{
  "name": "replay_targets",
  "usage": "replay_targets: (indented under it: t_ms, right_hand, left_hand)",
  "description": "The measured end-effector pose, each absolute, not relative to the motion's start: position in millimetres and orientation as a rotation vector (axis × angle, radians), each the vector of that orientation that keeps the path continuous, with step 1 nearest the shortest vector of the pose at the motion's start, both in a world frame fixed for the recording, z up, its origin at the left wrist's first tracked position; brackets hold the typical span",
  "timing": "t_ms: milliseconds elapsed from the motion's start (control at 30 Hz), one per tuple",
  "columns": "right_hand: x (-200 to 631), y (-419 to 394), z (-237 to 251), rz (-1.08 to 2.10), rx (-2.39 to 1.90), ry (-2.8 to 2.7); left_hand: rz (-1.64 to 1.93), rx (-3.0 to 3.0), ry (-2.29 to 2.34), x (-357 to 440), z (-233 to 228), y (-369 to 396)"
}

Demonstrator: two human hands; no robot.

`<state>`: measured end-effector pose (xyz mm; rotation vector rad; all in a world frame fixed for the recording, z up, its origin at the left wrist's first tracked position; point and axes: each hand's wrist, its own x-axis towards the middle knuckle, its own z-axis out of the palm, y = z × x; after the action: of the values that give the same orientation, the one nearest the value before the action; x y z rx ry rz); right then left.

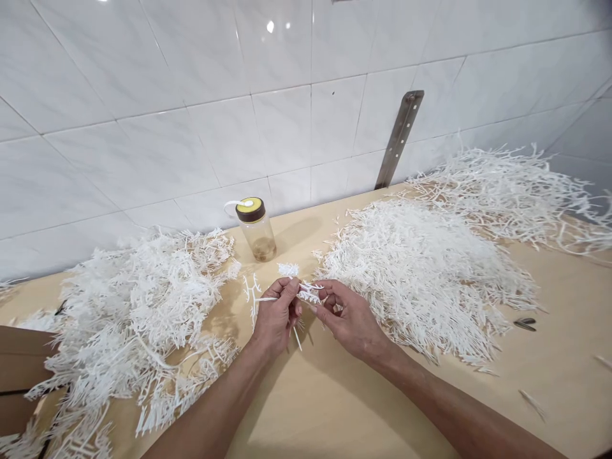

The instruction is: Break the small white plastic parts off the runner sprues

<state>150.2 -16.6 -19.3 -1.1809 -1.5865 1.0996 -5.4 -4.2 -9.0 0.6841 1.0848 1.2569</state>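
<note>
A: Holding what, and where?

B: The left hand [275,319] and right hand [347,315] meet above the surface [335,395], fingers [292,288] of both pinched on one white plastic sprig [306,292].

A: Surroundings?

B: A left heap [138,306] and a right heap [421,268] of white sprigs flank the hands. A clear jar [258,229] with a brown-and-yellow lid stands behind them, by the tiled wall [191,95]. Scissors [524,324] lie to the right.

A: Any legible markings?

B: None can be read on the jar.

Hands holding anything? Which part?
Yes: both hands, left and right, pinch one small white plastic sprue piece between fingertips, one at each end, above the wooden table.
</note>
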Motion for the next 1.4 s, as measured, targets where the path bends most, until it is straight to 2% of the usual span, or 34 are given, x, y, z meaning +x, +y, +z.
replay_targets:
  t_ms: [233,500,733,833,1233,1400]
  right_hand:
    - [149.2,-12.7,-19.8,1.227,-1.195,-1.444]
    - [153.2,-11.0,-8.8,0.984,-1.192,-1.492]
    - [155.2,-9.8,-10.3,1.529,-1.049,-1.282]
    - [154.8,-9.6,-11.6,1.624,-0.980,-1.222]
    - [151.5,-12.5,-10.5,1.464,-0.963,-1.165]
    - [156.7,-11.7,-3.5,1.518,-0.967,-1.202]
  left_hand:
    - [1.238,0.603,1.013,-2.3,-7.1,-7.0]
    - [1.226,0.631,0.991,-1.8,-6.6,-8.8]
    - [1.248,0.621,1.004,1.0,-3.0,-12.0]
    - [1.250,0.622,1.015,1.3,-2.5,-12.4]
    - [1.258,0.590,0.967,3.1,-1.8,-13.4]
    - [1.145,0.621,0.912,1.1,-3.9,-13.6]
